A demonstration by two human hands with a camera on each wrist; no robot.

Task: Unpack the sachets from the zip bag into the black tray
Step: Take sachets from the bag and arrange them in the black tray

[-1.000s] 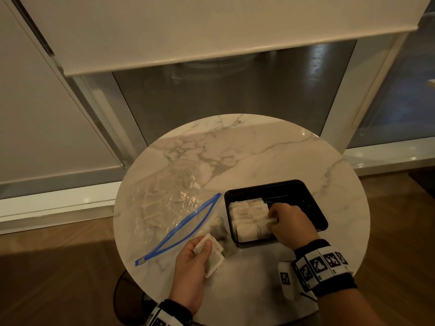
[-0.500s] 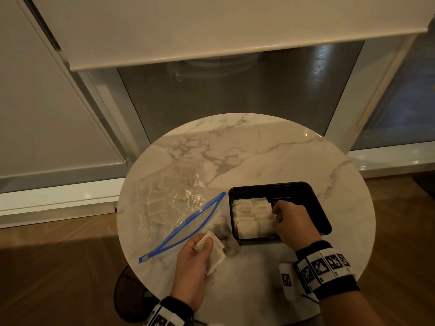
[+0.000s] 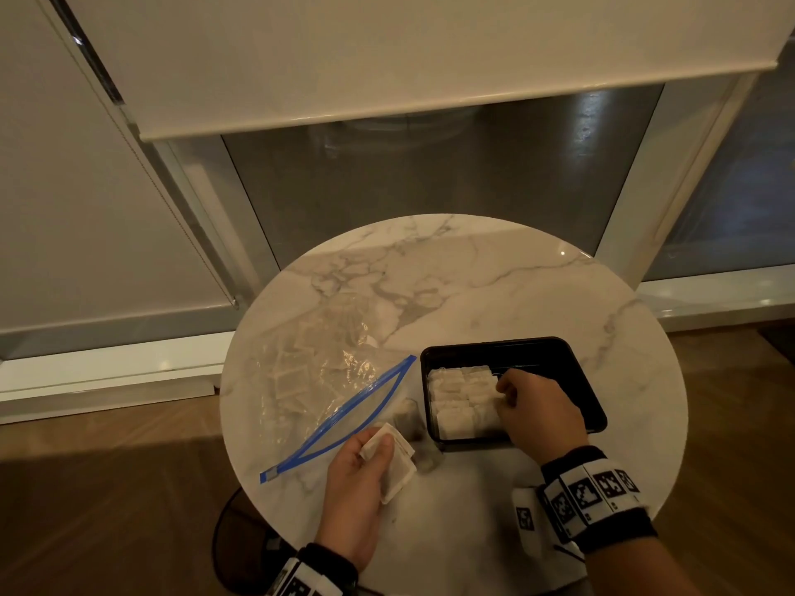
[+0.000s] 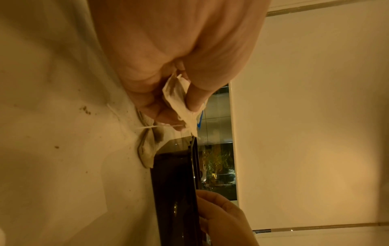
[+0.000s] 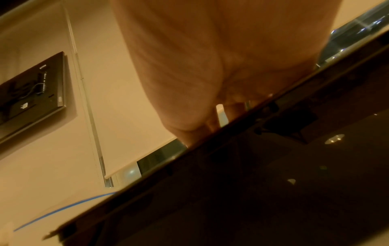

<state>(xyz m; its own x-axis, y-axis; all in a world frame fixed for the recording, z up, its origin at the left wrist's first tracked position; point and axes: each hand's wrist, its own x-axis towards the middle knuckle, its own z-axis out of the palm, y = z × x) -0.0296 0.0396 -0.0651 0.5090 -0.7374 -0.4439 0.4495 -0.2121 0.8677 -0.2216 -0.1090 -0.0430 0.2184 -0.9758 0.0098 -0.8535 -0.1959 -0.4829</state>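
The scene is dimly lit in warm, yellowish tones. Glare is caught on the marble table (image 3: pixel 494 294), and straight lines are bowed toward the head view's edges. The right wrist view is blurred and mostly dark, possibly from motion.

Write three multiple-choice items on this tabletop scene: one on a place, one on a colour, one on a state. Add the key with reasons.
1. Where do the packed sachets lie in the black rectangular plastic tray?
A. left part
B. right part
C. spread all over

2. What colour is the zip strip of the clear plastic zip bag?
A. red
B. blue
C. green

3. What is the left hand doing?
A. lying flat on the table
B. reaching into the bag
C. holding white paper sachets

Key: 1 A, the white sachets fill the left part while the right shows bare black; 2 B, a blue strip lines the bag's mouth; 3 C, thumb and fingers pinch the sachets.
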